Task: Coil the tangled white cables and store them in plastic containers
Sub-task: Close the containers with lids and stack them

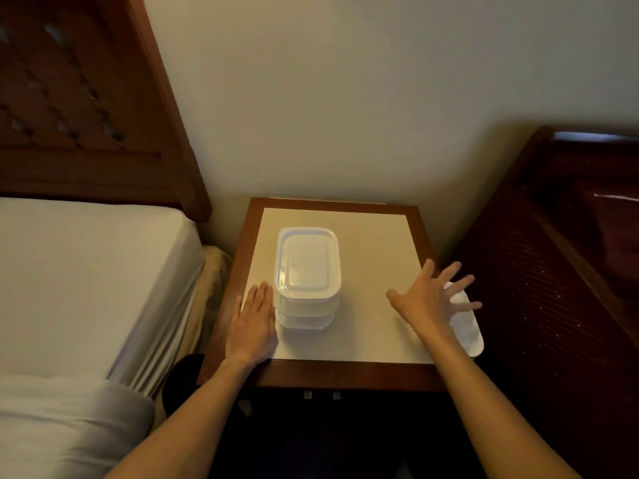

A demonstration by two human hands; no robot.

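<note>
A stack of white plastic containers (307,271) with a lid on top stands on the small bedside table (380,243). My left hand (252,323) lies flat on the table with straight fingers, its side against the stack's left wall. My right hand (432,295) hovers with fingers spread wide above the table's right edge. Under and beyond that hand lies a single white lid or tray (466,326), jutting over the table's right side. No cables are in view.
A bed with a white sheet (86,288) and a wooden headboard (86,98) is to the left. A dark wooden piece of furniture (553,271) stands close on the right. The wall (345,98) is directly behind the table.
</note>
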